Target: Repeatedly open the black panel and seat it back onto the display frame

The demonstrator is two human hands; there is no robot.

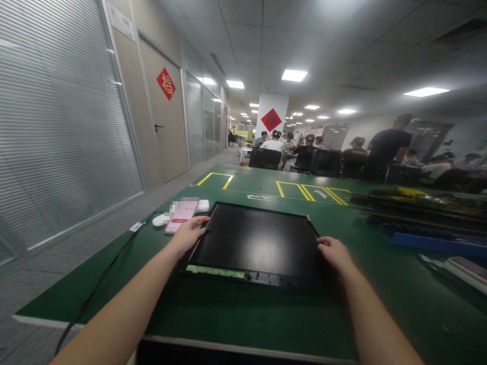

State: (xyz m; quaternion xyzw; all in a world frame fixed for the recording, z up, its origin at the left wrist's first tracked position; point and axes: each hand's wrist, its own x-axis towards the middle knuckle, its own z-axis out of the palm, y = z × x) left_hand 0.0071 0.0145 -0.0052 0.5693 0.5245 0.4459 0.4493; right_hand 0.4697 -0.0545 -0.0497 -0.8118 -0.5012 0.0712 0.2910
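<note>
A flat black display panel [258,238] lies face up on the green table [266,314], with a thin green circuit strip [215,271] along its near edge. My left hand [189,232] grips the panel's left edge, fingers curled over it. My right hand [334,252] holds the right edge, fingers bent onto the black surface. Both forearms reach in from the bottom of the view.
A phone with a pink screen [181,215] and white chargers [201,205] lie left of the panel, with a black cable [102,279] trailing off the table. Stacked boards and blue trays [426,223] fill the right side. Seated people [304,149] work at the far end.
</note>
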